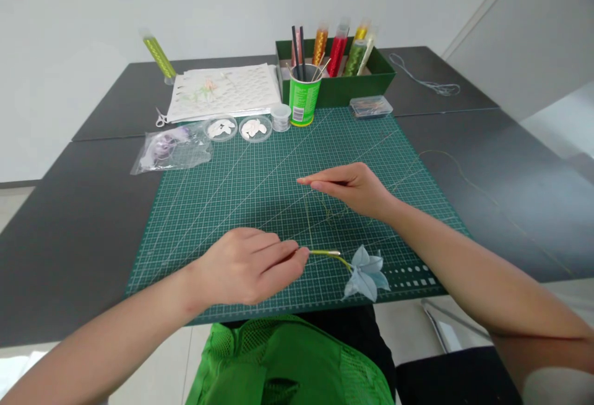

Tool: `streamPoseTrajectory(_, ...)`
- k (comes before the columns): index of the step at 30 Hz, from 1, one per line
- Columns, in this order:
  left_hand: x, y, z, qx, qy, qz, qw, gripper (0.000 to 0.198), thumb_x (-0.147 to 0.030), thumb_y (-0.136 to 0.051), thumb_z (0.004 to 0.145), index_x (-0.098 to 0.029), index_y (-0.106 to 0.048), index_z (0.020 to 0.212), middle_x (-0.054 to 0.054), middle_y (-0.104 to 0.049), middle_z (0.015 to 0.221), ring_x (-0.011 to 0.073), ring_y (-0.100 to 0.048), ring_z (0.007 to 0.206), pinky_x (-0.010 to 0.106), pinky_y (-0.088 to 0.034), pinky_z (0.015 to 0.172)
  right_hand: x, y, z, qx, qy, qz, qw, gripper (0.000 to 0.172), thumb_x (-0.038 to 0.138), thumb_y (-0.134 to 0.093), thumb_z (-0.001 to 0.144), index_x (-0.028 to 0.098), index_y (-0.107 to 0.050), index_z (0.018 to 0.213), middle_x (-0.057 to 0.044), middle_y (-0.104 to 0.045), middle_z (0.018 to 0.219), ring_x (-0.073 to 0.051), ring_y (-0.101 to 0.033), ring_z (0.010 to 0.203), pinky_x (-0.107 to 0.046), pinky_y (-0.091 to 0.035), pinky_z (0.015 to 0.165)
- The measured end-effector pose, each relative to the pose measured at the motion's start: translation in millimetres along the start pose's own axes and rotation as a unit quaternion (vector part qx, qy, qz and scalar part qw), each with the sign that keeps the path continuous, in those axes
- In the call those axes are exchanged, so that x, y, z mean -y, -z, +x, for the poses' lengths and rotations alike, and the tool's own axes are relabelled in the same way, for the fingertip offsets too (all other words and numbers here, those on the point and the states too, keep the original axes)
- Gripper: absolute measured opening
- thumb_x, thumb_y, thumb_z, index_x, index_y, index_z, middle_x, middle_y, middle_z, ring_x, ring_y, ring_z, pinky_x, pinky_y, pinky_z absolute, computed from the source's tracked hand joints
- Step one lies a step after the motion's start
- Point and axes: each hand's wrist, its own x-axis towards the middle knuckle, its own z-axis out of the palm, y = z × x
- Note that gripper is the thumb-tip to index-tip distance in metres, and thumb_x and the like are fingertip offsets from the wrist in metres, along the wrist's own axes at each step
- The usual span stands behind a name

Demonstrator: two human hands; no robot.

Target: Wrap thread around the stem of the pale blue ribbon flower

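My left hand [250, 265] is closed in a pinch on the thin green stem [320, 252] of a pale blue artificial flower [366, 274]. The blossom hangs to the right, above the near edge of the green cutting mat [223, 200], and a small white tip shows on the stem near it. Above and to the right, my right hand [355, 188] pinches a fine yellow-green thread [307, 213], which runs down taut to the stem by my left fingertips. Loose thread lies in tangles under my right hand and trails off to the right.
At the back stand a green cup [304, 98] with sticks and a dark green box [336, 90] of thread spools. Two dishes of white petals [221, 127], a plastic bag [174, 148], white sheets [232, 90], scissors [161, 119] and a clear case [370, 106] lie around the mat's far side.
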Motion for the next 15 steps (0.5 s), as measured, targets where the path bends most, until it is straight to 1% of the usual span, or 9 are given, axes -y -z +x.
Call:
streamPoseTrajectory(2, 1, 1.0, 0, -0.006, 0.002, 0.004, 1.000, 0.014, -0.011, -0.054, 0.098, -0.013, -0.068, 0.100, 0.004, -0.078, 0.084, 0.0123, -0.070, 0.064, 0.022, -0.056, 0.053, -4, 0, 0, 0.014, 0.007, -0.013, 1.000, 0.023, 0.033, -0.066, 0.094, 0.027, -0.078, 0.112, 0.000, -0.077, 0.112, -0.021, -0.074, 0.105, -0.034, -0.061, 0.093)
streamPoseTrajectory(4, 1, 1.4, -1, -0.011, 0.006, 0.008, 1.000, 0.014, -0.011, -0.054, 0.098, -0.012, -0.068, 0.099, 0.004, -0.078, 0.085, 0.0123, -0.070, 0.064, 0.022, -0.057, 0.053, -8, -1, 0, 0.026, 0.029, -0.028, 0.999, 0.024, 0.032, -0.064, 0.095, 0.026, -0.077, 0.115, -0.001, -0.077, 0.114, -0.020, -0.074, 0.104, -0.033, -0.061, 0.092)
streamPoseTrajectory(7, 3, 2.2, -3, -0.023, 0.014, 0.018, 0.999, 0.014, -0.011, -0.055, 0.098, -0.013, -0.069, 0.101, 0.004, -0.078, 0.087, 0.0125, -0.071, 0.065, 0.022, -0.057, 0.055, -11, -1, 0, 0.026, 0.049, -0.051, 0.997, 0.025, 0.032, -0.063, 0.095, 0.026, -0.077, 0.116, -0.002, -0.077, 0.114, -0.021, -0.074, 0.104, -0.033, -0.062, 0.091)
streamPoseTrajectory(9, 4, 4.2, -5, -0.031, 0.018, 0.024, 0.999, 0.015, -0.010, -0.057, 0.096, -0.014, -0.069, 0.104, 0.004, -0.078, 0.089, 0.0132, -0.072, 0.068, 0.022, -0.058, 0.057, -11, -1, -1, 0.019, 0.043, -0.062, 0.997, 0.025, 0.032, -0.062, 0.096, 0.025, -0.077, 0.114, -0.003, -0.077, 0.113, -0.022, -0.075, 0.103, -0.034, -0.062, 0.089)
streamPoseTrajectory(11, 6, 7.5, -8, -0.024, 0.026, 0.028, 0.999, 0.018, -0.010, -0.060, 0.095, -0.015, -0.068, 0.110, 0.005, -0.079, 0.093, 0.0140, -0.073, 0.072, 0.023, -0.059, 0.060, -12, -2, -1, 0.018, 0.033, -0.069, 0.997, 0.025, 0.032, -0.062, 0.096, 0.025, -0.078, 0.113, -0.004, -0.077, 0.112, -0.023, -0.075, 0.102, -0.035, -0.062, 0.088)
streamPoseTrajectory(13, 9, 11.0, -10, -0.018, 0.044, 0.034, 0.998, 0.022, -0.009, -0.063, 0.093, -0.017, -0.068, 0.113, 0.005, -0.079, 0.096, 0.0148, -0.074, 0.074, 0.025, -0.061, 0.063, -14, -3, -1, 0.031, 0.025, -0.067, 0.997, 0.025, 0.033, -0.062, 0.095, 0.023, -0.078, 0.113, -0.005, -0.077, 0.112, -0.023, -0.075, 0.100, -0.034, -0.062, 0.085)
streamPoseTrajectory(15, 11, 12.8, -11, -0.027, 0.066, 0.041, 0.997, 0.022, -0.010, -0.065, 0.092, -0.017, -0.068, 0.112, 0.005, -0.079, 0.097, 0.0149, -0.074, 0.072, 0.026, -0.061, 0.063, -19, -6, -1, 0.053, 0.013, -0.054, 0.997, 0.026, 0.034, -0.063, 0.095, 0.022, -0.079, 0.112, -0.005, -0.078, 0.111, -0.021, -0.076, 0.094, -0.032, -0.062, 0.080)
